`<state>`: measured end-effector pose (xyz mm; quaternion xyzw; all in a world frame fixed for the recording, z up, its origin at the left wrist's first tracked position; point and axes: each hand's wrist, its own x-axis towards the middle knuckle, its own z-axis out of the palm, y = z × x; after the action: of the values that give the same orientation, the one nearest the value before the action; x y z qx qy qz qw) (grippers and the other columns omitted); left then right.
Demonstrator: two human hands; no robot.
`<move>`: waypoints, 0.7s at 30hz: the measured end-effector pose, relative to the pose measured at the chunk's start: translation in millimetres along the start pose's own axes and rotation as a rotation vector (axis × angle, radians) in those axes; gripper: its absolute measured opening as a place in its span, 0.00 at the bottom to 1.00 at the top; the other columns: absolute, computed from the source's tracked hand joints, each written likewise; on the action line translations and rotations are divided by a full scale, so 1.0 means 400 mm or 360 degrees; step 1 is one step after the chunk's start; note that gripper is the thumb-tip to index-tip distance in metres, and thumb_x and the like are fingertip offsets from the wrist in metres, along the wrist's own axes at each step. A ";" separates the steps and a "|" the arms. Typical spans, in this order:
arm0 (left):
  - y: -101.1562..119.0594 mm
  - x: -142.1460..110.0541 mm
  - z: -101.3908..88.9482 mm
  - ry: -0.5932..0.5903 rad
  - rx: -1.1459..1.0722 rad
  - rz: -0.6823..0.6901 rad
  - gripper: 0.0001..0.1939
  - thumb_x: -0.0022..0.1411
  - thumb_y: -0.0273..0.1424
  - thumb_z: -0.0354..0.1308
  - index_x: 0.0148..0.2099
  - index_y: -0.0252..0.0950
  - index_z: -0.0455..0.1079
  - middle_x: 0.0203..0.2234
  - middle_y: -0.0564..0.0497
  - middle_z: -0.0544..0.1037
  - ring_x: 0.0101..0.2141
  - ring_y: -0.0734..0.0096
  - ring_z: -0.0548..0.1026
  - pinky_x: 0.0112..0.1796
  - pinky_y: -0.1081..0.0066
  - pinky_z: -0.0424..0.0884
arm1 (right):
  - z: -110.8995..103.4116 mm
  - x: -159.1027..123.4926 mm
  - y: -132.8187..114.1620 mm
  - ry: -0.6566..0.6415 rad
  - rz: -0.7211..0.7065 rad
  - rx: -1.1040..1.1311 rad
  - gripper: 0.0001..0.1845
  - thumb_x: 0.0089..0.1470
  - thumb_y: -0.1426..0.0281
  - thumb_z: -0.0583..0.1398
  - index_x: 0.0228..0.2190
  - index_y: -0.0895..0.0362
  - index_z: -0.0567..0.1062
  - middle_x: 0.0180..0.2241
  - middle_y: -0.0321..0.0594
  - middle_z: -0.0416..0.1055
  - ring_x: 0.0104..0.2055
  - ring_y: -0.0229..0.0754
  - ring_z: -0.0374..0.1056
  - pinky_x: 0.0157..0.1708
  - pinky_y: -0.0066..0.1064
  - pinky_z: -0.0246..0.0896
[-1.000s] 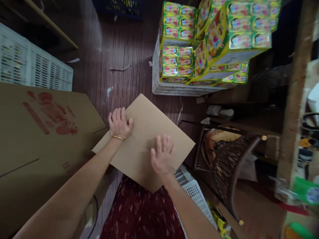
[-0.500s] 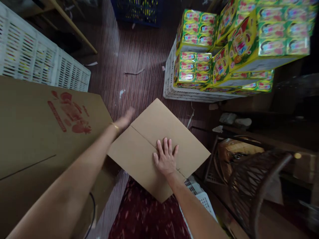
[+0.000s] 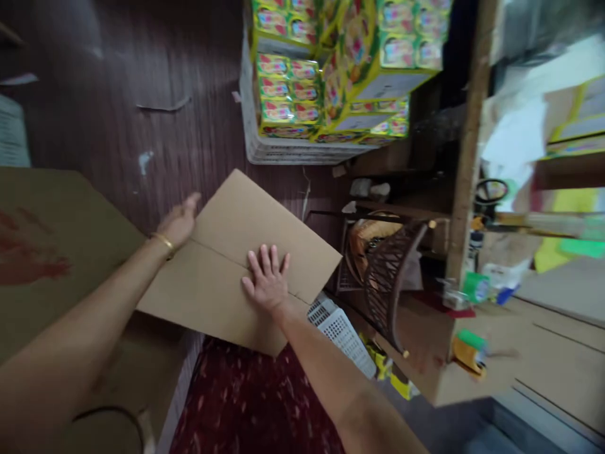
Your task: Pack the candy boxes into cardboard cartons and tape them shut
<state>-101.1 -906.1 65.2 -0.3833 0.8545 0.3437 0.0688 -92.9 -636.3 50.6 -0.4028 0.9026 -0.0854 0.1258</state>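
Observation:
A plain brown cardboard box point(image 3: 227, 221) is in front of me, a seam running across its closed top. My right hand point(image 3: 268, 280) lies flat on that top, fingers spread, close to the seam. At the box's left edge is my left hand point(image 3: 178, 226), wearing a gold bangle, with its fingers stretched out and nothing in them. Whether its palm touches the side of the box I cannot tell. Below the box shows dark red speckled cloth point(image 3: 250, 403).
A larger carton point(image 3: 94, 221) with red print stands left. Green-yellow packs point(image 3: 288, 94) fill a white crate point(image 3: 302, 153) ahead. To the right are a brown woven chair point(image 3: 385, 284), a white basket point(image 3: 343, 334), and a bench with a yellow tape dispenser point(image 3: 467, 362) and green tape point(image 3: 475, 287).
The view has swung right, bringing the bench with the tape into sight. My left hand has come back along the box's left edge. My right hand stays flat on the top.

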 end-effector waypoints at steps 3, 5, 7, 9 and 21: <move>0.079 -0.109 0.057 0.0386 0.0208 0.0361 0.30 0.67 0.40 0.38 0.66 0.29 0.54 0.62 0.35 0.57 0.63 0.51 0.52 0.61 0.48 0.49 | 0.007 0.003 0.010 -0.0045 0.0009 0.0014 0.35 0.62 0.52 0.47 0.65 0.50 0.46 0.68 0.43 0.37 0.69 0.54 0.23 0.62 0.63 0.20; 0.122 -0.185 0.115 0.0144 0.0260 0.0726 0.27 0.67 0.37 0.41 0.65 0.36 0.57 0.65 0.41 0.53 0.66 0.54 0.44 0.63 0.49 0.41 | 0.008 0.007 0.011 -0.0070 -0.0009 0.0072 0.34 0.62 0.53 0.46 0.65 0.53 0.47 0.68 0.44 0.36 0.69 0.54 0.21 0.62 0.62 0.20; 0.149 -0.239 0.175 -0.0020 0.0309 0.0830 0.25 0.67 0.37 0.43 0.64 0.44 0.60 0.67 0.47 0.49 0.66 0.55 0.40 0.63 0.47 0.35 | 0.001 0.008 0.013 -0.0079 -0.0039 0.0148 0.34 0.63 0.57 0.45 0.65 0.59 0.47 0.68 0.44 0.36 0.69 0.53 0.19 0.63 0.60 0.20; 0.159 -0.264 0.219 -0.0003 0.0353 0.0776 0.25 0.66 0.38 0.46 0.64 0.47 0.59 0.68 0.51 0.45 0.66 0.54 0.39 0.63 0.45 0.32 | -0.013 0.002 0.028 -0.0081 -0.0059 0.0215 0.33 0.64 0.60 0.44 0.65 0.63 0.47 0.68 0.43 0.36 0.69 0.48 0.19 0.65 0.55 0.21; 0.208 -0.287 0.272 0.0075 0.0604 0.0656 0.30 0.65 0.38 0.46 0.68 0.47 0.48 0.69 0.49 0.34 0.66 0.50 0.32 0.60 0.38 0.28 | 0.001 -0.192 0.237 -0.0084 0.0383 0.0230 0.32 0.66 0.60 0.42 0.66 0.57 0.40 0.68 0.42 0.33 0.70 0.45 0.23 0.64 0.56 0.19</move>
<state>-95.3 -727.8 71.4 -0.1896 0.9649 0.1753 0.0481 -110.3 -516.3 38.3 -0.2837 0.9322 -0.1238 0.1875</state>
